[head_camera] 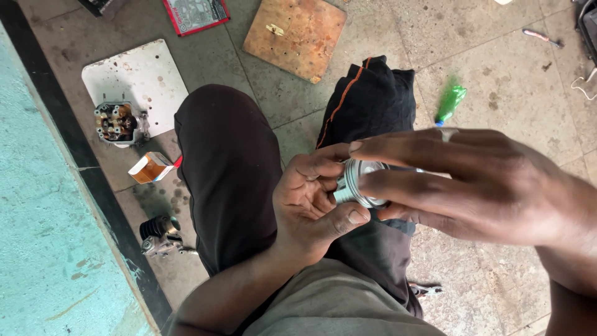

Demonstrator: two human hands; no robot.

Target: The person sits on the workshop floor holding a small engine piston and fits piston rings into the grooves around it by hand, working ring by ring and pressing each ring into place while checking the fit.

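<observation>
The left hand (311, 199) cups a piston (359, 183) above the lap, thumb and fingers clasped round its skirt, seemingly steadying it. From three o'clock, the right hand (479, 183) lays its fingers over the crown, gripping lightly. The piston is bright silvery metal, short and round, grooved near the top.

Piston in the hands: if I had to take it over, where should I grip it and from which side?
Probably grip the piston around its ringed cylindrical wall, coming from above. The left hand cups its left and underside, thumb at the lower rim, while the right hand lays its fingers across the right face. Only the grooved upper band shows bare, and its round shape suits a pinch across the sides.
</observation>
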